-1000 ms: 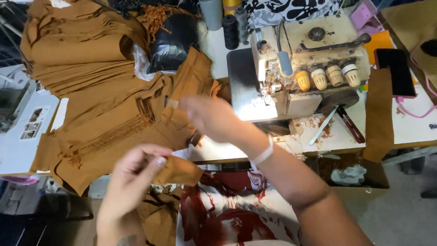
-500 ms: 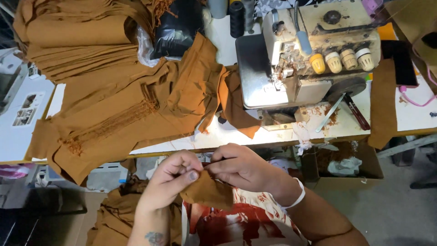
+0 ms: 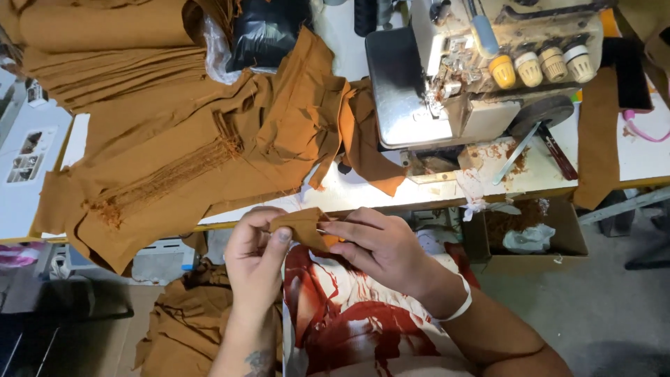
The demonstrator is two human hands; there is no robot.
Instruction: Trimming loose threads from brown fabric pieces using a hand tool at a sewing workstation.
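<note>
Both hands' fingers (image 3: 283, 236) pinch a small brown fabric piece (image 3: 301, 225) below the sewing machine (image 3: 447, 84).

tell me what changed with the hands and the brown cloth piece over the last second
The right hand drew back from the brown fabric on the table to the lap and joined the left hand on the small brown cloth piece, now pinched between both. The fabric pile and sewing machine stayed put.

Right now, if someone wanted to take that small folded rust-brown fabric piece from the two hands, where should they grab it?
Probably the lower right corner of the small folded rust-brown fabric piece, coming from below. The left hand pinches its left edge and the right hand covers the right, so only that drooping corner between them hangs free.
</note>
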